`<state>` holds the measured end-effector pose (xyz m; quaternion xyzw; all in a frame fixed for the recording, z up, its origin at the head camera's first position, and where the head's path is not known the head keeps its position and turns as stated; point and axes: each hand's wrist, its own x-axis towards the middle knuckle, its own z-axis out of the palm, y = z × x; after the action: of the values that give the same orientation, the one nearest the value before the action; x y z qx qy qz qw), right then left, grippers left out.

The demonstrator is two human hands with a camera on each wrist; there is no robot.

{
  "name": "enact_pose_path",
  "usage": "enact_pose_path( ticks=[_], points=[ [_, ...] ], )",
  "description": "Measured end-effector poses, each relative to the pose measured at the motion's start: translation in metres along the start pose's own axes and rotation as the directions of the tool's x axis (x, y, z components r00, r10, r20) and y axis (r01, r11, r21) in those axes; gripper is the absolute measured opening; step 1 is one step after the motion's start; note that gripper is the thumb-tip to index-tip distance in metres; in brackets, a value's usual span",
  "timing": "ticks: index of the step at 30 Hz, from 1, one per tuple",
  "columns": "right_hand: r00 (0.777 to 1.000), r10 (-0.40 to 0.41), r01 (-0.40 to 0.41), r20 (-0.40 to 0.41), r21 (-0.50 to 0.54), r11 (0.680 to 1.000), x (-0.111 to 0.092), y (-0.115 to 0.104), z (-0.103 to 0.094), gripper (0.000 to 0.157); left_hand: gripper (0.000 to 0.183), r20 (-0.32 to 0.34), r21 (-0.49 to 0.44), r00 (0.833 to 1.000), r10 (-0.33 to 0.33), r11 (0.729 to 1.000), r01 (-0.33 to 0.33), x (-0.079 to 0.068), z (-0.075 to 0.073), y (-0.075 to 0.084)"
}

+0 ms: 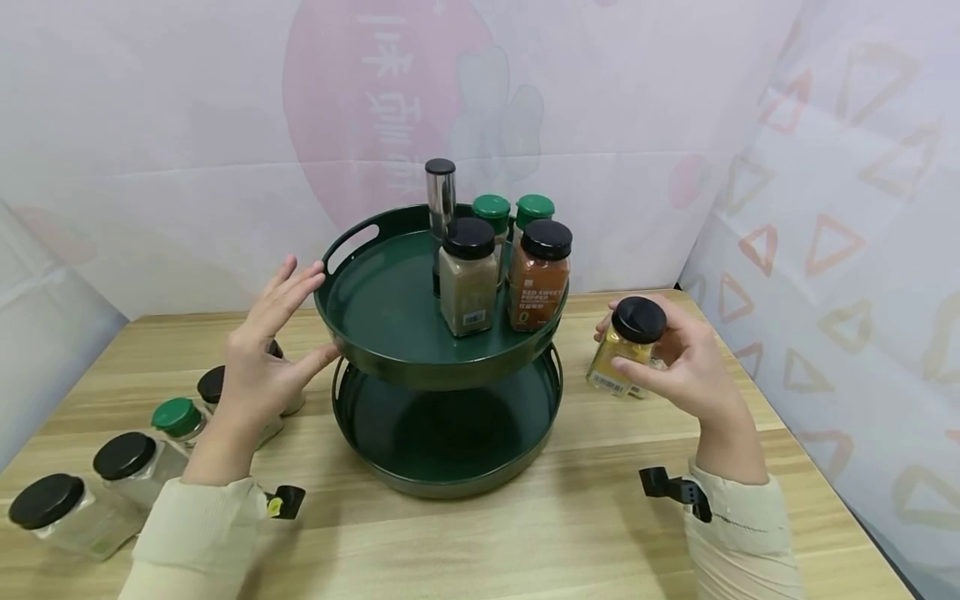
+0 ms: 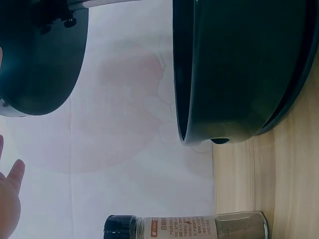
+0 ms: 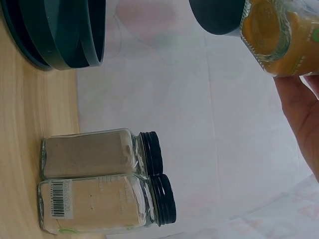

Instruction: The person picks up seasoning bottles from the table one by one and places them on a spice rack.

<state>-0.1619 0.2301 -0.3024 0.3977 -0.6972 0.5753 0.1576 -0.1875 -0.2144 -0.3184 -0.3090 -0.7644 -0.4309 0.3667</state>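
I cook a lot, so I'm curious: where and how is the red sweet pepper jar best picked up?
Probably by the sides of its round black cap, coming straight down from above. The red sweet pepper jar stands upright with its cap unobstructed on top, while a tan jar close on its left and a green-capped bottle behind leave little room on those sides.

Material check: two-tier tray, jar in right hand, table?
Tray: probably dark green painted metal, satin; thin walls, soft highlights, though plastic is possible.
Jar: clear, glossy, glass or hard plastic; yellow contents show through.
Table: wood or wood-look laminate, low sheen; pale streaky grain.
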Motion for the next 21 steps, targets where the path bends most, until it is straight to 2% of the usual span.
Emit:
enact_pose_path(
  ticks=[6,15,21],
  points=[
    [1.000,-0.007,0.007,-0.024,-0.006,1.000,-0.003,-0.003,0.005,0.055,0.075,0.010,-0.005,1.000,0.003,1.000,-0.003,0.002,0.001,-0.002],
    [1.000,-0.002,0.002,-0.024,-0.002,1.000,-0.002,-0.003,0.003,0.056,0.070,-0.070,0.005,0.994,0.089,0.996,-0.089,0.003,0.011,0.009],
    [1.000,-0.003,0.003,-0.022,0.003,1.000,-0.004,-0.003,0.004,0.054,0.069,-0.133,-0.003,0.982,0.134,0.991,-0.136,0.001,0.019,0.016]
  ],
)
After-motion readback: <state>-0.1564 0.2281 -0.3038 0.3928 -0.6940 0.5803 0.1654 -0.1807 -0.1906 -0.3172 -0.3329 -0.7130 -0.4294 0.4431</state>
